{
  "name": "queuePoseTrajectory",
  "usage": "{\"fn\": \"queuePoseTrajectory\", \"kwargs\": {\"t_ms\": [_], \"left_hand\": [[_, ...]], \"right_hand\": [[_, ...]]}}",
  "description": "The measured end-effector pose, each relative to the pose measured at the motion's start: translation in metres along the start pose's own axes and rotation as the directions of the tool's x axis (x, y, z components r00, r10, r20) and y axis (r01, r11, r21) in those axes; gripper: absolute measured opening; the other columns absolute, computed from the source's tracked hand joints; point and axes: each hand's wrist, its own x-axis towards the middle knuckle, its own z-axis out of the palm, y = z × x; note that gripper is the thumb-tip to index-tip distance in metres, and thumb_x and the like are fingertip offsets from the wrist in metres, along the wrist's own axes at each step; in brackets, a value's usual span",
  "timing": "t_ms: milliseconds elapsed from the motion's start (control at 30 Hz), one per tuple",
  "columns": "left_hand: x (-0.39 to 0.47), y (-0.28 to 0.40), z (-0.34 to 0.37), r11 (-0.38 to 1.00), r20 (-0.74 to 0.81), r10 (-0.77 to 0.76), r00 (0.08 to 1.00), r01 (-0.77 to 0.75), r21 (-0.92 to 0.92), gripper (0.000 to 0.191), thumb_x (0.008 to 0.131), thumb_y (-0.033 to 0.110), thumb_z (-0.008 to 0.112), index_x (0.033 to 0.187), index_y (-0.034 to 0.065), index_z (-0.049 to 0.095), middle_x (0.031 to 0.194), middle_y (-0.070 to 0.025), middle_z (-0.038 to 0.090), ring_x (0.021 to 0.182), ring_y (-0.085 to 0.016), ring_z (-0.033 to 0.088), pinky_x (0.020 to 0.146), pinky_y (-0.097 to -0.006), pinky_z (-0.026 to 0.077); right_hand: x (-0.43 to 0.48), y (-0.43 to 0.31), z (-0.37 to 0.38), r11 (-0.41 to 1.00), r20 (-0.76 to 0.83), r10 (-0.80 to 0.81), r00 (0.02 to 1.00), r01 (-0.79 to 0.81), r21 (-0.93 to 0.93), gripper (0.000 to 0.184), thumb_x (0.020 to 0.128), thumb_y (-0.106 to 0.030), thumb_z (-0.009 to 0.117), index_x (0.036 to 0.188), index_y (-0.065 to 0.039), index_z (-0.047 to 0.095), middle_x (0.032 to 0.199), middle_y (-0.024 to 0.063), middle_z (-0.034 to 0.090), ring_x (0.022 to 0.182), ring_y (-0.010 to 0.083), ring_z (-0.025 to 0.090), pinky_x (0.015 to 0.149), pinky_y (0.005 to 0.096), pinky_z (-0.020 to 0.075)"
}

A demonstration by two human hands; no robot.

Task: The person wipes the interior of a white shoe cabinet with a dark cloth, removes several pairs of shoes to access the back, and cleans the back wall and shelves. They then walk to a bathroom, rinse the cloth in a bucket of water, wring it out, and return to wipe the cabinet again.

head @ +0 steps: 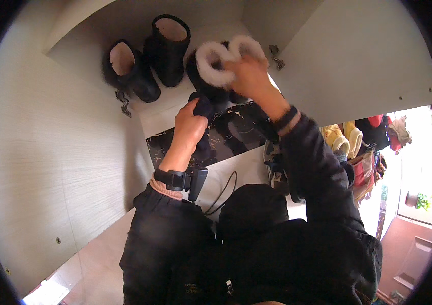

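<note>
My right hand (249,76) is on the white fluffy cuffs of a pair of dark boots (216,82), its fingers bent over the lining where the two cuffs meet. The boots are inside the cabinet. In front of them, my left hand (190,126) is closed around a dark, soft-looking item (201,106); its exact kind is hard to make out against the dark background. Left of the fluffy pair stand two black boots with pale lining, one farther forward (134,72) and one farther back (168,49).
Open cabinet doors flank me at left (48,145) and right (357,65), on metal hinges. A black marbled strip (238,131) runs along the cabinet's front. A dark shoe (275,167) sits below my right forearm. More footwear (337,139) and a red bag (364,175) are at right.
</note>
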Motion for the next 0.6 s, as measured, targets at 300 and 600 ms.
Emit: {"fn": "queuePoseTrajectory", "kwargs": {"t_ms": [300,600], "left_hand": [[0.012,-0.003,-0.002,0.998,-0.1,-0.028,0.995,0.033,0.049,0.065,0.063,0.0,0.053,0.128,-0.0002,0.054,0.113,-0.0162,0.06,0.103,-0.027,0.056,0.089,-0.0303,0.043],[0.007,0.009,-0.006,0.989,-0.022,-0.13,0.991,0.131,0.07,0.059,0.072,0.003,0.048,0.13,0.0005,0.052,0.131,-0.0251,0.052,0.126,-0.035,0.047,0.106,-0.0342,0.035]], "right_hand": [[-0.149,-0.006,-0.006,0.989,-0.168,-0.001,0.986,0.025,0.144,0.05,0.068,-0.01,0.066,0.117,-0.02,0.063,0.087,0.0145,0.063,0.086,0.0325,0.062,0.075,0.0449,0.0441],[-0.156,-0.011,0.004,0.975,0.03,-0.157,0.987,0.15,0.162,0.066,0.063,-0.007,0.07,0.126,-0.02,0.051,0.095,0.0177,0.066,0.087,0.0375,0.066,0.087,0.0489,0.0466]]}}
